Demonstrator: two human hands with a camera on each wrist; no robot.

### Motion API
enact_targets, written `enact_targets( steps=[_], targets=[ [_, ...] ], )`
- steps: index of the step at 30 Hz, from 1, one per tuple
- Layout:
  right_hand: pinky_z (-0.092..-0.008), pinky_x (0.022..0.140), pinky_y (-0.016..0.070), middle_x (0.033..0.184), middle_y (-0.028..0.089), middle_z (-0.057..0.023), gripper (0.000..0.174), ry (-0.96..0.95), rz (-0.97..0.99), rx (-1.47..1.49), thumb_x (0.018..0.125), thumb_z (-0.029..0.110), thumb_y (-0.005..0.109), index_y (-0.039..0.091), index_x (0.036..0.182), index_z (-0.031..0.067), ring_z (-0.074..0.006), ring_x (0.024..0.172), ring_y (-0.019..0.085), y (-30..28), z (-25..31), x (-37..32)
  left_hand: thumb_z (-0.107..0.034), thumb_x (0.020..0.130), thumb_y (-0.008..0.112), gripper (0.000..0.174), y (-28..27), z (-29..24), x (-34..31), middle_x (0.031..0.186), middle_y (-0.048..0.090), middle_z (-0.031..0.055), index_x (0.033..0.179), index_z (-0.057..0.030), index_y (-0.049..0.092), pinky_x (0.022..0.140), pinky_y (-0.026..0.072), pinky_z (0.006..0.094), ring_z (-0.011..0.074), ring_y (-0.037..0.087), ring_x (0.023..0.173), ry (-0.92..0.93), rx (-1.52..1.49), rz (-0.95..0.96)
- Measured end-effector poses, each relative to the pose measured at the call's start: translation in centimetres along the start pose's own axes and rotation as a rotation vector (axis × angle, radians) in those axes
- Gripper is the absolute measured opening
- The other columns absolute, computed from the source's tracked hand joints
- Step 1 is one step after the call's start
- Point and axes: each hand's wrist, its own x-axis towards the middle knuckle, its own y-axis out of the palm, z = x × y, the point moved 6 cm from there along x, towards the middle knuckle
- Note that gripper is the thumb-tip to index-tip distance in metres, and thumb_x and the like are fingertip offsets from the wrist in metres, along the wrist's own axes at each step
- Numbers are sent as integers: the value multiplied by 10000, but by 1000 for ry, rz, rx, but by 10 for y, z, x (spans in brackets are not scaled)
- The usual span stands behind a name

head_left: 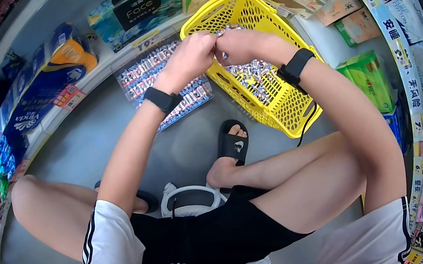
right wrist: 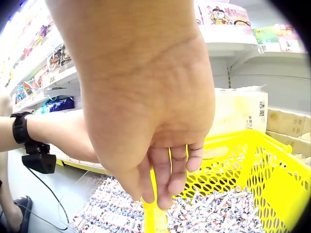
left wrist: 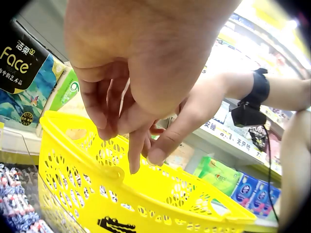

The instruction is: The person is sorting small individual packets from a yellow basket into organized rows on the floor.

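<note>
Both hands meet over the near-left rim of a yellow plastic basket (head_left: 300, 122). My left hand (head_left: 192, 55) points its loosely bent fingers (left wrist: 107, 128) down above the rim. Close against it is my right hand (head_left: 244, 47), its fingers (right wrist: 177, 182) hanging over the basket, thumb and forefinger extended. No item shows between the fingers of either hand; where the hands overlap is partly hidden. Loose twist-wrapped candies (right wrist: 214, 208) in white, blue and red lie in the basket. Left of it, a clear tray (head_left: 206, 100) holds similar candies (head_left: 142, 76) in rows.
Shelves with tissue packs (head_left: 136, 9) and a blue Vinda pack (head_left: 36, 86) stand behind and left. At right, a shelf bears a green pack (head_left: 366, 79) and several pouches. A white stool (head_left: 191, 195) is under the person; a black slipper (head_left: 231, 142) is near the basket.
</note>
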Motion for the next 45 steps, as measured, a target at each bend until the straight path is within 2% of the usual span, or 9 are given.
enact_targets(
  steps=[4, 8, 9, 15, 17, 21, 28, 37, 45],
  targets=[
    [-431, 865, 557, 940, 752, -157, 182, 38, -33, 33, 835, 209, 718, 771, 973, 103, -326, 910, 715, 1, -36, 11, 28, 818, 589, 108, 13, 16, 24, 913, 677, 227, 896, 43, 663, 804, 529, 507, 439, 648, 910, -28, 73, 77],
    [-436, 908, 550, 1008, 753, -156, 345, 64, 36, -48, 838, 210, 713, 740, 1165, 103, -332, 999, 707, 22, -70, 18, 47, 775, 602, 200, 33, 26, 36, 946, 702, 247, 943, 29, 709, 793, 565, 509, 421, 696, 923, -35, 258, 239],
    [-450, 964, 540, 1174, 731, -152, 368, 141, 87, -12, 813, 153, 717, 735, 1178, 112, -338, 1113, 684, 30, -80, 23, 43, 772, 619, 201, 43, 30, 37, 952, 707, 241, 949, 28, 712, 790, 569, 503, 417, 700, 933, -72, 291, 384],
    [-443, 1050, 507, 1414, 592, -98, 583, 111, 174, -72, 830, 153, 717, 611, 1403, 140, -307, 1279, 592, 82, -105, 35, 2, 798, 638, 192, 77, 44, 48, 914, 721, 211, 966, 10, 731, 728, 574, 490, 399, 719, 913, -207, 431, 863],
    [-453, 1102, 475, 1595, 412, -36, 642, 94, 196, -4, 835, 167, 731, 564, 1456, 160, -295, 1372, 514, 88, -100, 30, -15, 806, 646, 185, 93, 59, 53, 918, 727, 209, 967, 12, 732, 719, 578, 483, 397, 723, 906, -185, 476, 867],
    [-447, 1144, 448, 1641, 358, -14, 716, 43, 153, -23, 835, 136, 705, 492, 1515, 207, -294, 1389, 501, 103, -102, 38, -68, 830, 674, 164, 104, 68, 65, 936, 751, 178, 957, 0, 753, 705, 591, 461, 367, 742, 883, -156, 584, 856],
    [-454, 1117, 476, 1606, 402, -11, 722, -17, 72, 14, 845, 112, 660, 468, 1529, 237, -305, 1364, 521, 101, -97, 59, -167, 867, 666, 155, 123, 83, 70, 893, 763, 134, 924, -92, 790, 711, 593, 439, 323, 748, 854, -97, 716, 954],
    [-458, 1005, 552, 1487, 542, -24, 783, 74, 214, 8, 827, 98, 611, 421, 1555, 313, -317, 1226, 623, 124, -100, 82, -283, 855, 684, 197, 142, 97, 76, 860, 760, 114, 902, -140, 810, 738, 590, 434, 323, 737, 831, -156, 721, 954],
    [-473, 1051, 520, 1562, 447, -59, 761, 4, 132, -10, 855, 85, 571, 405, 1569, 288, -325, 1305, 557, 137, -102, 92, -261, 876, 658, 221, 151, 108, 76, 901, 769, 117, 901, -101, 809, 768, 585, 422, 302, 743, 869, -176, 722, 934]
  ],
)
